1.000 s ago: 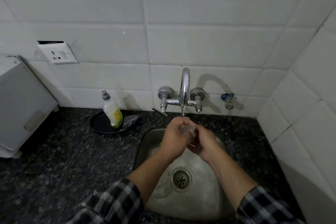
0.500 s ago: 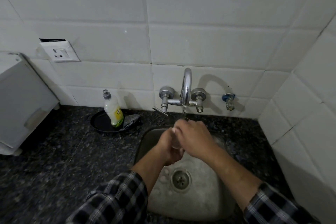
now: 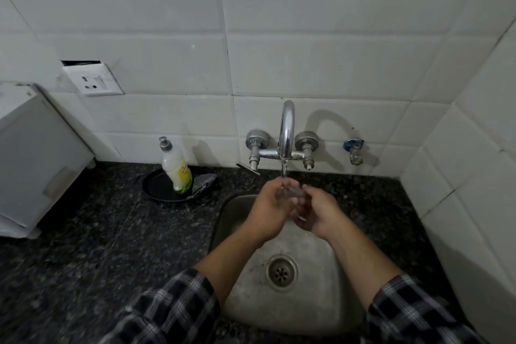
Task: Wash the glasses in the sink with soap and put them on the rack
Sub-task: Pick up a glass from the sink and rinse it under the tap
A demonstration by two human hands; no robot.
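A small clear glass (image 3: 290, 195) is held between both hands under the chrome tap (image 3: 287, 131), over the back of the steel sink (image 3: 315, 301). My left hand (image 3: 266, 211) wraps its fingers round the glass from the left. My right hand (image 3: 318, 211) curls round it from the right and below. A thin stream of water runs from the spout onto the glass. Most of the glass is hidden by my fingers. A bottle of yellow dish soap (image 3: 177, 169) stands on the counter to the left.
The soap bottle stands in a black dish (image 3: 156, 187) with a grey scrub cloth (image 3: 205, 183). A white appliance (image 3: 36, 159) fills the left edge. Black granite counter (image 3: 97, 246) surrounds the sink; a blue valve (image 3: 354, 149) and tiled walls lie behind and right. No rack is in view.
My right hand has come off the top of my left hand and now sits to the right of the glass. Both hands stay under the tap.
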